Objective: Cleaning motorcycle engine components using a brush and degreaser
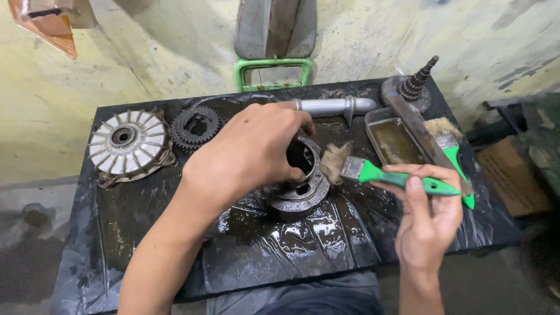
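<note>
Head view, the only 1 I am getting. I am looking straight down at a low bench (146, 245) wrapped in black plastic sheet, wet and oily in the middle.

Left hand (248, 154) is closing over the top of a round metal housing (303, 189), fingers curled around its rim, pinning it upright on the sheet. The housing is sitting near the bench centre, in the wettest patch, and its dark bore is showing just past the fingertips.

Right hand (429, 219) is gripping the green handle of a paintbrush (373, 170), thumb lying along the handle. The bristles are touching, or all but touching, the housing's right side; I cannot tell which.

I am judging the step in hand as brushing the housing clean, with the outer wall being worked now. The next move, as I am reading it, is calling for the left hand to turn the part so a fresh face meets the bristles, and for the brush to be wetted again.

Around them: a shallow metal tray (379, 119) of murky liquid is sitting just right of the housing, with a 2nd green-handled brush (452, 149) lying beside it. A finned round cover (128, 146) and a dark toothed gear (195, 127) are resting at the left rear. A grey metal shaft (335, 106) is lying behind the housing, and a stepped gear cluster (415, 84) is standing at the right rear corner.
</note>
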